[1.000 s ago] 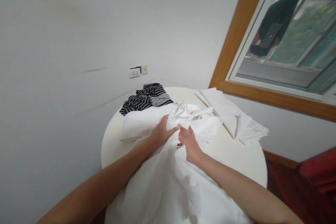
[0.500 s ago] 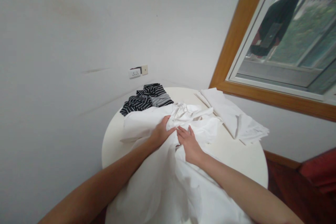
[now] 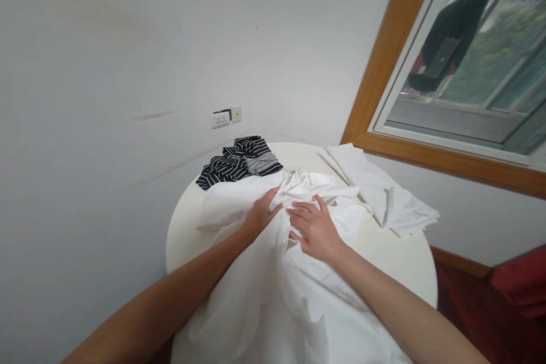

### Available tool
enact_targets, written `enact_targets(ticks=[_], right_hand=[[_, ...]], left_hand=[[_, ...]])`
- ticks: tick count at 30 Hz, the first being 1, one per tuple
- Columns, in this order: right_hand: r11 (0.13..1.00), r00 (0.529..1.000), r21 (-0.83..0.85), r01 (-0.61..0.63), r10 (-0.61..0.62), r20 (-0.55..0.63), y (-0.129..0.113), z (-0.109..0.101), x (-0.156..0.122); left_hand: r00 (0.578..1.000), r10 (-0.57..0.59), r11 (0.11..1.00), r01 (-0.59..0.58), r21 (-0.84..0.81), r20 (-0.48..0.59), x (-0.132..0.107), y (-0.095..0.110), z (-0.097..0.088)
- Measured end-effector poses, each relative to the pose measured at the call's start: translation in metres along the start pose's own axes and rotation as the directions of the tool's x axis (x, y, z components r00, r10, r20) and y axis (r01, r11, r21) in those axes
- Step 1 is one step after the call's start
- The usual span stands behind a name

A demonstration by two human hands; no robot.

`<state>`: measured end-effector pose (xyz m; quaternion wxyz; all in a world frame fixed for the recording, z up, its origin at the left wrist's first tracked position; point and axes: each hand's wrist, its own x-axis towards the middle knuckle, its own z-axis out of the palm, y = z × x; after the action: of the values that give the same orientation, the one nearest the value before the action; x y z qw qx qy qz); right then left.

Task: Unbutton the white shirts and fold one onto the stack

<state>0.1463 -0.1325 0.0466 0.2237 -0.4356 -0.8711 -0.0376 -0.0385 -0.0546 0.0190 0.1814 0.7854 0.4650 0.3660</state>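
Note:
A white garment, bunched and creased, spreads over the round table and hangs toward me. Gathered folds lie at its far end, and a lengthwise seam or edge runs down its middle. On the left of that seam rests my left hand, thumb and fingers apart against the cloth; its fingertips are partly hidden in the folds. My right hand lies palm down on the garment just right of the seam, fingers spread, gripping nothing that I can see.
A black-and-white striped cloth lies crumpled at the table's back left. Folded white cloth sits at the right, reaching the rim of the white table. Behind are a wall socket and a wood-framed window.
My right hand has shifted a little to the right and its fingers have spread wider. Folds at the garment's far end have moved right too. The left hand stays nearly in place.

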Motion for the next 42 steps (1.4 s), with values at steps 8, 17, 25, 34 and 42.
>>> enact_targets(ticks=[8,17,25,34,42], right_hand=[[0.995,0.992,-0.065,-0.072,0.065,-0.111,0.016,-0.008,0.001],[0.971,0.981,-0.18,-0.158,0.133,-0.144,0.042,-0.006,0.002],[0.984,0.99,-0.11,-0.141,0.14,-0.015,0.06,0.012,-0.002],[0.987,0.992,0.101,-0.127,0.127,0.008,0.062,0.021,0.001],[0.942,0.995,0.322,-0.097,0.098,0.013,0.067,0.024,0.0]], left_hand=[[1.0,-0.031,0.997,0.031,-0.069,0.003,0.0,0.0,-0.001],[1.0,0.006,0.999,-0.006,-0.032,-0.023,0.002,-0.003,-0.001],[0.995,0.091,0.988,-0.085,-0.129,0.042,-0.005,0.001,-0.007],[0.988,0.124,0.972,-0.102,-0.211,0.091,-0.008,0.006,-0.014],[0.986,0.15,0.976,-0.135,-0.169,0.076,-0.009,0.004,-0.012]])
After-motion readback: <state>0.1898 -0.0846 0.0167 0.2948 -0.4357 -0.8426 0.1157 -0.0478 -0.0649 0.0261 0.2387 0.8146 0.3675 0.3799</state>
